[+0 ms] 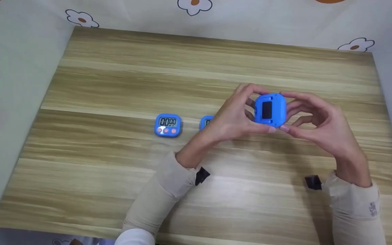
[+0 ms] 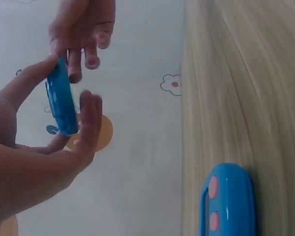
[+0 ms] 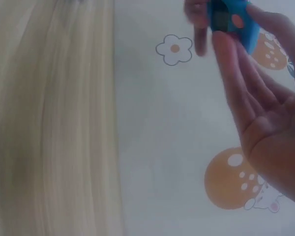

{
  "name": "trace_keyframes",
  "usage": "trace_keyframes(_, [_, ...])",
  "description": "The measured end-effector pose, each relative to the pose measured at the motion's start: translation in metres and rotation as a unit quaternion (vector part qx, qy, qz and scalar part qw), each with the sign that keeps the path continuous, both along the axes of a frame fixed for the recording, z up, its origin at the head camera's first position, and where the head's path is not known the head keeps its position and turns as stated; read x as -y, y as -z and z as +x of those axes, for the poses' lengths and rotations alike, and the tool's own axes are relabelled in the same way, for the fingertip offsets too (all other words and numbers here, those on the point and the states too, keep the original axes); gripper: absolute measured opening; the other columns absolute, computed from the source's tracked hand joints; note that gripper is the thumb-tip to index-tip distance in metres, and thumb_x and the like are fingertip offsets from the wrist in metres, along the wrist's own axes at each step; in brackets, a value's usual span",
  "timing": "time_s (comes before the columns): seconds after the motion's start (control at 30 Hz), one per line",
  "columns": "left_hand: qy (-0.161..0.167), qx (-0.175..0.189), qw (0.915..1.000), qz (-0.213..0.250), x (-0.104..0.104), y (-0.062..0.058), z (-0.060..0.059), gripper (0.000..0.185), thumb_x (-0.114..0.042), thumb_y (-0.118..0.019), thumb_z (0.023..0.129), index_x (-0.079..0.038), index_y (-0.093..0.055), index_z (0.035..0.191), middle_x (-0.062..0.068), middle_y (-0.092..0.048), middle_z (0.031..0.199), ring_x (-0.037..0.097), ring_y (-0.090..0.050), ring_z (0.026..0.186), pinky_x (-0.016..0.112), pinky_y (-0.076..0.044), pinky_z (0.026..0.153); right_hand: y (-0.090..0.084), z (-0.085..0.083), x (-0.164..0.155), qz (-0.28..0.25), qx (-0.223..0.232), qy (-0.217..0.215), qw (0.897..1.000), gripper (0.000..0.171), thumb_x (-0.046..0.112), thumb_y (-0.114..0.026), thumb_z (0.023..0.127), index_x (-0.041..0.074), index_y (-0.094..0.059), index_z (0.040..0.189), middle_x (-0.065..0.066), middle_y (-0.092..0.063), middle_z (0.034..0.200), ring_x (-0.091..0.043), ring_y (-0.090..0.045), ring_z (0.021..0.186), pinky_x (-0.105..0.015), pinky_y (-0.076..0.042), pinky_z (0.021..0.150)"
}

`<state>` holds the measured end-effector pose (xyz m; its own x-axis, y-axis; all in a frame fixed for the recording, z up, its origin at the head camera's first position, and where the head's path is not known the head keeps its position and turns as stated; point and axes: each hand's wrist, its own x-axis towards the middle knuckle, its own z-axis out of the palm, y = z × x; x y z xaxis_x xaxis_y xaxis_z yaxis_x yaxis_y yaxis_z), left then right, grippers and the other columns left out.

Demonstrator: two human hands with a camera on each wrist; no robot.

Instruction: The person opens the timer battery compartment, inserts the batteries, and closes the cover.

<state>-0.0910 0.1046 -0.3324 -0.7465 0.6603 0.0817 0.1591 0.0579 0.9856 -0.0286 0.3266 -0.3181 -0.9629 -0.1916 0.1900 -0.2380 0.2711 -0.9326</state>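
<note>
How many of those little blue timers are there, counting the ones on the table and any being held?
Blue timers standing on the table: 2, one in full view and one half hidden behind the left hand
Blue timer held up by the left hand and right hand: 1
Total: 3

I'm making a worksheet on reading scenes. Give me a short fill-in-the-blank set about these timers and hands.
1. The timer held above the table is gripped by ____ hands.
2. All the timers are coloured ____.
3. The timer standing alone on the table shows its ____ to the head camera.
4. The left hand partly hides a ____ timer.

Missing words: both; blue; display; third
</note>
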Motion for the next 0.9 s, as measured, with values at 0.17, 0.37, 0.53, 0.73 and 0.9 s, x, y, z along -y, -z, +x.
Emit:
trace_keyframes(0.17, [0.012, -0.092, 0.9949, -0.039, -0.006, 0.003, 0.003, 0.074, -0.023, -0.087, 0.07, -0.01, -0.046, 0.131, 0.006, -0.046, 0.127, 0.013, -0.058, 0.101, 0.017, -0.053, 0.082, -0.012, 0.005, 0.015, 0.041, -0.034, -0.018, 0.998, 0.063, -0.02, -0.075, 0.067, -0.006, -0.058, 0.127, -0.018, -0.058, 0.105, -0.022, -0.057, 0.09, -0.021, -0.056, 0.071])
trace_keyframes(0.37, [-0.021, -0.078, 0.9956, -0.046, -0.007, 0.002, 0.004, 0.075, -0.015, -0.085, 0.072, -0.009, -0.038, 0.131, 0.007, -0.045, 0.126, 0.015, -0.056, 0.105, 0.014, -0.051, 0.085, -0.016, 0.005, 0.027, 0.127, -0.014, 0.058, 0.99, 0.065, -0.002, -0.08, 0.073, 0.007, -0.055, 0.132, -0.01, -0.054, 0.107, -0.02, -0.056, 0.089, -0.015, -0.052, 0.063])
trace_keyframes(0.53, [-0.034, -0.066, 0.9971, -0.016, -0.006, 0.004, 0.003, 0.074, -0.008, -0.084, 0.072, -0.007, -0.039, 0.131, 0.009, -0.045, 0.123, 0.015, -0.059, 0.1, 0.017, -0.054, 0.082, -0.003, 0.002, 0.023, 0.154, 0.041, 0.096, 0.983, 0.058, 0.014, -0.08, 0.078, 0.015, -0.055, 0.131, -0.005, -0.059, 0.109, -0.016, -0.063, 0.088, -0.016, -0.054, 0.065])
trace_keyframes(0.73, [-0.029, -0.089, 0.9951, -0.03, -0.008, 0.002, 0.003, 0.075, -0.01, -0.084, 0.072, -0.008, -0.038, 0.131, 0.008, -0.044, 0.127, 0.013, -0.055, 0.106, 0.015, -0.053, 0.083, 0.002, 0.003, 0.025, 0.17, 0.066, 0.116, 0.976, 0.057, 0.025, -0.079, 0.08, 0.015, -0.053, 0.129, 0.0, -0.057, 0.111, -0.014, -0.061, 0.09, -0.017, -0.055, 0.067])
trace_keyframes(0.9, [0.023, -0.063, 0.9977, -0.009, 0.004, -0.003, -0.004, 0.07, -0.007, -0.081, 0.076, -0.007, -0.035, 0.129, 0.009, -0.045, 0.139, 0.013, -0.059, 0.11, 0.019, -0.053, 0.087, -0.006, 0.003, 0.018, 0.175, -0.015, 0.064, 0.982, 0.069, 0.003, -0.083, 0.072, 0.008, -0.051, 0.133, -0.006, -0.058, 0.124, -0.014, -0.06, 0.097, -0.014, -0.054, 0.071])
